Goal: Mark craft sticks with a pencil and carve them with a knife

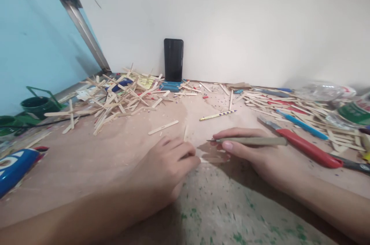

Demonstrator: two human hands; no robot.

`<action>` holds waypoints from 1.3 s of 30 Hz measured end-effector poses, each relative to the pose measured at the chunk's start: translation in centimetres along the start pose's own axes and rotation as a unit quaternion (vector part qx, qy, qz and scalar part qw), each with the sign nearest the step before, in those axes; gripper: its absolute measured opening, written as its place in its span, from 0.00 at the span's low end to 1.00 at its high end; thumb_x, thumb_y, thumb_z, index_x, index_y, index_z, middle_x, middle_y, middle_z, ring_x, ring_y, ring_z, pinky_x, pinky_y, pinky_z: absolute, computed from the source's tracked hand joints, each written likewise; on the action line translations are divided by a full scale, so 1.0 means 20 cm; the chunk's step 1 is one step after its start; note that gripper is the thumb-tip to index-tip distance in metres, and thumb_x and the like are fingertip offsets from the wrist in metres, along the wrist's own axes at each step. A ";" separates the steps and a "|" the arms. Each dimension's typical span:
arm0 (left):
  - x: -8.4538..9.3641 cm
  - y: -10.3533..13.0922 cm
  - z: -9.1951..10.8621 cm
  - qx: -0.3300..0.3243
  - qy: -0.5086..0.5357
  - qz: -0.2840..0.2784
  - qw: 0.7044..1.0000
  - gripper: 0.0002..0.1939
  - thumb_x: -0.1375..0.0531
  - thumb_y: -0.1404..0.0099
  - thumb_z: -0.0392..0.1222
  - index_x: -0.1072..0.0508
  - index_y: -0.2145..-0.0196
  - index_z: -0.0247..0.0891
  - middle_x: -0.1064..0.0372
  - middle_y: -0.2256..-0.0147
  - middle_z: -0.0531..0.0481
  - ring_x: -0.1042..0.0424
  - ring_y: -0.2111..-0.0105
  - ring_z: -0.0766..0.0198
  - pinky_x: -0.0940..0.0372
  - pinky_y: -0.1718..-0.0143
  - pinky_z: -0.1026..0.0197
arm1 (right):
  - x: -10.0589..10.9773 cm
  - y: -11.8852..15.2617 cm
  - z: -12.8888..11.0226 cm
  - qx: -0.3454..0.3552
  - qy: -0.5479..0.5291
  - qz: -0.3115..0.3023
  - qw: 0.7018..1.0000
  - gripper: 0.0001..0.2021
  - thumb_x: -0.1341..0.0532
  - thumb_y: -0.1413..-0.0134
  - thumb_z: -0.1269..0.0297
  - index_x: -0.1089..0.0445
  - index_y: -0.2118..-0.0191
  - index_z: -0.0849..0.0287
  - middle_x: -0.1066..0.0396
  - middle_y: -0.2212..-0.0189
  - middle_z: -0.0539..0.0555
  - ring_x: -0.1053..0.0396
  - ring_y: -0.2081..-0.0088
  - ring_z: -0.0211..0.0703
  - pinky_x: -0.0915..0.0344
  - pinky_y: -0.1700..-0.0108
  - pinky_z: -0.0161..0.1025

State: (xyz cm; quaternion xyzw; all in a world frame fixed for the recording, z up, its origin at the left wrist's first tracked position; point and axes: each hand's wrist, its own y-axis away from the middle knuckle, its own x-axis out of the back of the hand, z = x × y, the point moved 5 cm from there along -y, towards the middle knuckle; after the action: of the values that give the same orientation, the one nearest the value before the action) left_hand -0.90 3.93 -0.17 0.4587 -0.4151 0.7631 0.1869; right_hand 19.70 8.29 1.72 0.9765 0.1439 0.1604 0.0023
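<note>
My right hand is closed around a slim pen-like tool with a khaki barrel and a fine dark tip pointing left; whether it is a blade or a nib I cannot tell. My left hand rests on the table with curled fingers, its fingertips pinching the left end of a pale wooden craft stick that lies below the tool's tip. Just beyond the hands are a slotted craft stick and a patterned yellow pencil.
Craft sticks pile up at back left and right. A black phone leans on the white wall. At right lie a red-handled cutter, a blue pen and a plastic bottle. A blue bottle lies at left.
</note>
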 end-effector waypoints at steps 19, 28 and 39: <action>0.02 -0.01 -0.02 0.004 0.016 0.006 1.000 0.15 0.46 0.30 0.27 0.20 0.59 0.36 0.24 0.61 0.48 0.29 0.60 0.58 0.38 0.58 0.56 | -0.06 0.02 -0.04 0.057 0.088 -0.064 0.992 0.08 0.33 0.37 0.57 0.15 0.63 0.47 0.16 0.63 0.47 0.21 0.63 0.39 0.26 0.62 0.30; 0.02 -0.02 -0.03 0.013 0.019 0.012 1.000 0.13 0.44 0.29 0.26 0.20 0.60 0.35 0.24 0.61 0.49 0.29 0.60 0.59 0.37 0.57 0.56 | -0.09 0.02 -0.02 0.068 0.109 -0.070 0.989 0.09 0.35 0.36 0.60 0.15 0.63 0.50 0.16 0.63 0.48 0.21 0.64 0.41 0.26 0.63 0.31; 0.01 -0.01 -0.04 0.024 0.019 0.018 0.999 0.14 0.45 0.28 0.26 0.20 0.59 0.36 0.23 0.60 0.49 0.29 0.60 0.60 0.35 0.56 0.55 | -0.07 0.00 -0.01 0.060 0.100 -0.083 0.990 0.09 0.33 0.36 0.54 0.14 0.61 0.48 0.16 0.62 0.50 0.21 0.63 0.46 0.24 0.62 0.37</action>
State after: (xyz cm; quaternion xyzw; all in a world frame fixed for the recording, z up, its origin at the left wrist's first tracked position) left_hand -1.38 4.64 -0.04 0.4412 -0.4009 0.7847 0.1697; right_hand 18.34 7.78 1.49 0.9388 0.2330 0.2472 -0.0577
